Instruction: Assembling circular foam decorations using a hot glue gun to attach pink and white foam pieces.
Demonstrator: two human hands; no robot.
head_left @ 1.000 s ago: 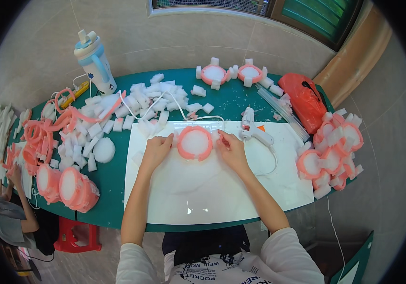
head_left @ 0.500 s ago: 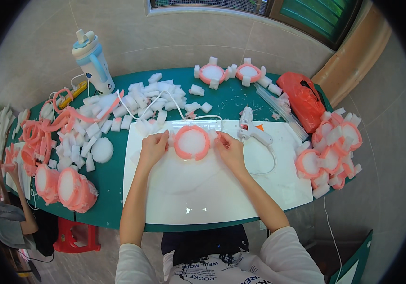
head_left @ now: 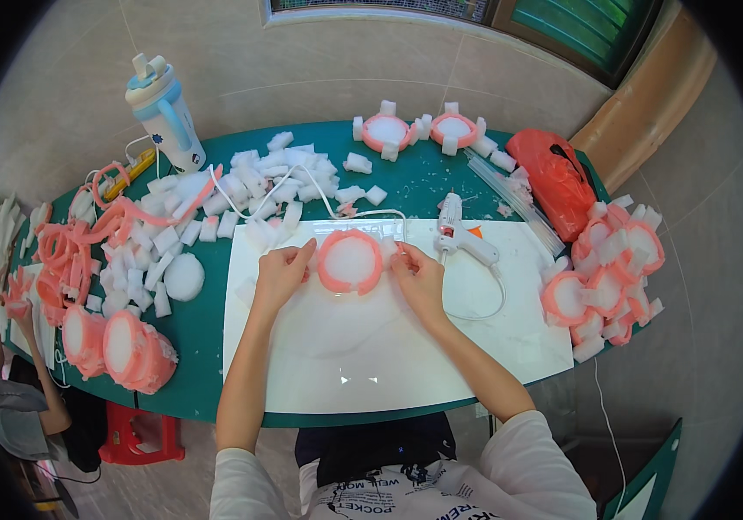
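Note:
A white foam disc with a pink foam rim (head_left: 350,261) lies on the white board in front of me. At its left side my left hand (head_left: 286,273) is closed, thumb and finger pinching a small white foam block that mostly hides behind them. On the opposite side, my right hand (head_left: 418,279) pinches another white foam block (head_left: 389,249) against the rim. A white hot glue gun (head_left: 465,238) rests just right of my right hand, its cord curling over the board.
White foam blocks (head_left: 254,178) and pink foam strips (head_left: 68,251) cover the left side. Stacked pink-rimmed discs (head_left: 137,351) stand nearer. Finished-looking pieces (head_left: 597,282) pile up right, below a red bag (head_left: 552,184). A bottle (head_left: 166,117) stands at back left; another person's arm (head_left: 39,364) shows far left.
My hands stay at the two sides of the pink-rimmed disc, almost still. The view has shifted very slightly. At the far left, the other person's hand has moved a little.

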